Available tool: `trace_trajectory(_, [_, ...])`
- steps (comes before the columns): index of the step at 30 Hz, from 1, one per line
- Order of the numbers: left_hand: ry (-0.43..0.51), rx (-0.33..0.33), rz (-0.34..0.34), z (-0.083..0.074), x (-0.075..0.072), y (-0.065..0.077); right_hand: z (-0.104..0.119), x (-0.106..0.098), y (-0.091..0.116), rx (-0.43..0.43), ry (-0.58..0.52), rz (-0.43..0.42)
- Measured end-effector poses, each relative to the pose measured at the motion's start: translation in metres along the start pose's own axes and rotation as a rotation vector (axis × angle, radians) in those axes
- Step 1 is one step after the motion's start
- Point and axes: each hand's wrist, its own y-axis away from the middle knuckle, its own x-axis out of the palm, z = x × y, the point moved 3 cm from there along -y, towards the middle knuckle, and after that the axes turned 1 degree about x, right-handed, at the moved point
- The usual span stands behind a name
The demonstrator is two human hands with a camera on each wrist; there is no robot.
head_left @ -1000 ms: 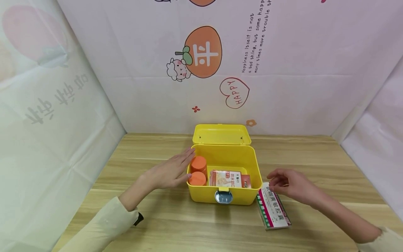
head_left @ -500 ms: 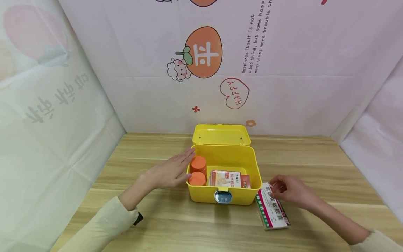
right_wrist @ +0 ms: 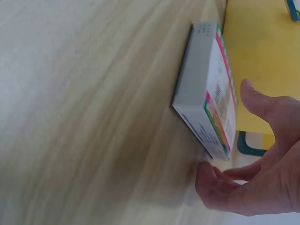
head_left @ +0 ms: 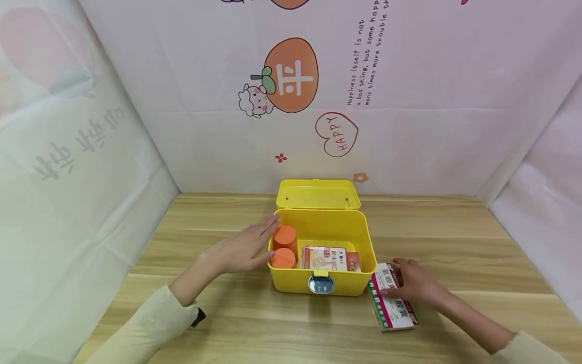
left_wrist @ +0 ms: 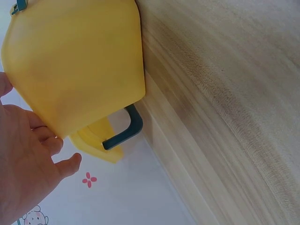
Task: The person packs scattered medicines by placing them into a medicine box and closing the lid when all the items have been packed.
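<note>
A yellow lidded storage box (head_left: 345,283) stands at the middle of the table with its lid tipped back. My left hand (head_left: 243,247) lies along its left rim, fingers fairly straight; the left wrist view has the fingers (left_wrist: 44,136) at the rim's edge. Inside are two orange-capped bottles (head_left: 285,236) and a bandage box (head_left: 325,258), with a red packet (head_left: 352,261) beside it. To the right, a flat medicine box (head_left: 397,313) lies on the table. My right hand (head_left: 416,285) hovers over its far part, thumb and fingers spread to either side, with a gap to the thumb (right_wrist: 255,98).
The wooden table (head_left: 218,323) ends at a printed white cloth wall (head_left: 409,151) behind the storage box. More cloth hangs at the left and right. A dark green handle (left_wrist: 124,133) sticks out from the storage box's side.
My right hand has come down and left over the medicine box, its thumb and fingers spreading apart. The left hand stays at the storage box's rim.
</note>
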Motion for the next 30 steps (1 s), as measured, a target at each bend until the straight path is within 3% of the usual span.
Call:
trace_trajectory(5, [-0.007, 0.009, -0.001, 0.000, 0.000, 0.000, 0.004, 0.011, 0.000, 0.048, 0.001, -0.033])
trace_trajectory(11, [0.002, -0.004, 0.002, 0.000, 0.000, 0.000, 0.013, 0.019, 0.001, 0.030, -0.020, -0.084])
trace_trajectory(23, [0.011, -0.001, -0.004, -0.002, -0.003, 0.002, 0.023, 0.014, 0.004, 0.073, -0.109, -0.060])
trace_trajectory(30, [0.015, 0.003, -0.006, -0.004, -0.004, 0.002, 0.015, 0.010, 0.003, 0.118, -0.149, -0.026])
